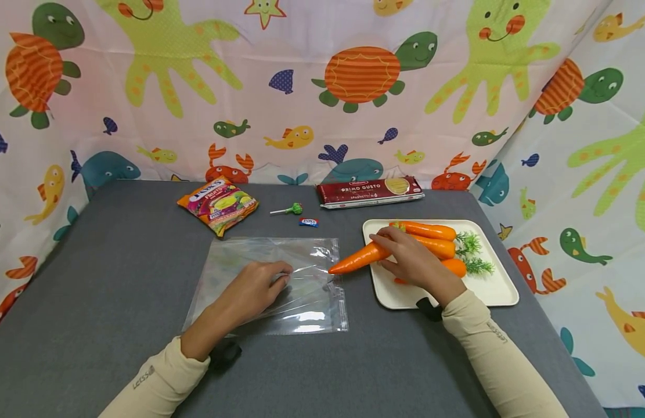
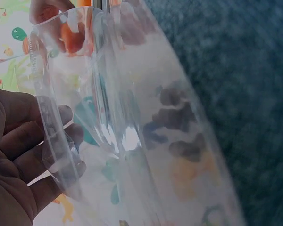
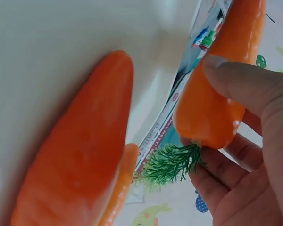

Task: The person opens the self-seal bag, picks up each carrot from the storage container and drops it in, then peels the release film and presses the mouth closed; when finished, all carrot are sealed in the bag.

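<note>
My right hand [image 1: 413,258] grips an orange carrot [image 1: 361,259] by its thick end, with thumb and fingers around it. The carrot's tip points left, toward the right edge of a clear plastic bag [image 1: 306,316]. In the right wrist view, green leaves [image 3: 172,165] hang from the held carrot [image 3: 212,108]. My left hand [image 1: 254,290] is over the middle of the bag and holds its film; the left wrist view shows the fingers [image 2: 26,160] at the raised edge of the film [image 2: 132,89]. Several more carrots [image 1: 432,231] lie on a cream tray [image 1: 497,290].
Behind the bag lie an orange snack packet [image 1: 217,204], a green lollipop [image 1: 295,208] and a small blue-and-red wrapped sweet [image 1: 309,222]. A dark red spaghetti pack [image 1: 371,192] lies behind the tray. The grey table [image 1: 118,261] meets a patterned curtain [image 1: 280,46] at the back.
</note>
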Available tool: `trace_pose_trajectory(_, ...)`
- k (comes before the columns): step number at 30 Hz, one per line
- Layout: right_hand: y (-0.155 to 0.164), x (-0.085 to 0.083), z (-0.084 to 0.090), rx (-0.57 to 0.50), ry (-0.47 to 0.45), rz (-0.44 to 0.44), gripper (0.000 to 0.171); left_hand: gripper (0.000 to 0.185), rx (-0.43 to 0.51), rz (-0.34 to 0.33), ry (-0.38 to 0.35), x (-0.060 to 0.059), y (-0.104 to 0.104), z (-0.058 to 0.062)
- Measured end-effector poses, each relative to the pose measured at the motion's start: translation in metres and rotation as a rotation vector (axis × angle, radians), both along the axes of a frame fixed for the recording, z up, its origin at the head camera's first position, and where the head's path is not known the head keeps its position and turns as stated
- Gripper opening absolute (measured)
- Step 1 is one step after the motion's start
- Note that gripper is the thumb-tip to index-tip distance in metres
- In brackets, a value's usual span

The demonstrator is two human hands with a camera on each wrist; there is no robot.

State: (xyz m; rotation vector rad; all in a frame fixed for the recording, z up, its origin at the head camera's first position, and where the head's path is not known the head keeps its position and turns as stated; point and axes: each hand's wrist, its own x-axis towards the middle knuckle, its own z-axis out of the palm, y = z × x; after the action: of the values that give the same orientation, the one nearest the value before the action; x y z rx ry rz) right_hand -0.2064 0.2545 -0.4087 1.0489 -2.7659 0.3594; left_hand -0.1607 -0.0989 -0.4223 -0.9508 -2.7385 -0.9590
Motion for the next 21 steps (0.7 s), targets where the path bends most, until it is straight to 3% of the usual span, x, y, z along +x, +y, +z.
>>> trace_pose_trajectory(8, -0.004, 0.006, 0.007, 0.006, -0.005, -0.004, 0.052, 0.017, -0.005, 0.011, 0.039, 0.001, 0.000, 0.004)
trace_pose_trajectory(21, -0.026, 0.016, 0.020, 0.017, -0.102, -0.022, 0.051, 0.016, 0.023, 0.010, 0.040, 0.005, 0.004, 0.006)
